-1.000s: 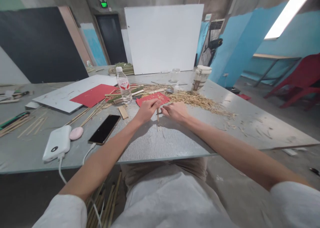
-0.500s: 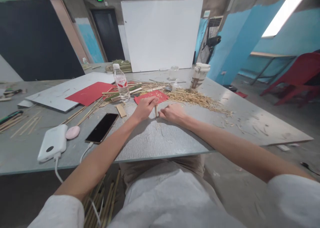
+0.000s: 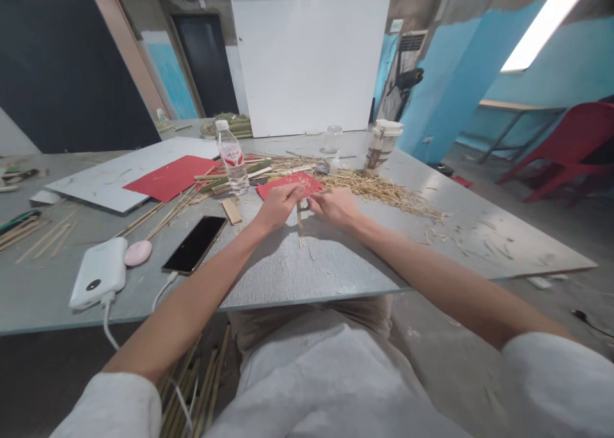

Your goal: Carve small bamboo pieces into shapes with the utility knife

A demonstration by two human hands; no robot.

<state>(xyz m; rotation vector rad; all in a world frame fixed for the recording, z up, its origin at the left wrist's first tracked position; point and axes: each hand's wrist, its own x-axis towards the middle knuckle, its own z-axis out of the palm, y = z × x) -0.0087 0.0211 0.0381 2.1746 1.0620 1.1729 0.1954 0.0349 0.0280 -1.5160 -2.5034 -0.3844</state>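
Note:
My left hand (image 3: 279, 206) is closed around the upper end of a thin pale wooden strip (image 3: 300, 218), which points down toward the grey tabletop (image 3: 268, 268). Close on its right, my right hand (image 3: 336, 206) is curled with its fingertips beside the strip. Something small and dark shows at those fingertips, but I cannot make out what it is. Small shavings (image 3: 302, 240) lie below the strip. Just beyond both hands is a small red sheet (image 3: 290, 183) with pale crumbs on it.
A water bottle (image 3: 233, 159) stands left of the hands, and a paper cup (image 3: 382, 146) behind a pile of straw-like stalks (image 3: 391, 194). To the left lie a phone (image 3: 194, 245), a white power bank (image 3: 100, 273), a flat wood piece (image 3: 231, 211) and a red sheet (image 3: 170, 177).
My right hand has shifted slightly up and away from me along the strip, and more of the strip's lower end shows. My left hand has stayed almost in place.

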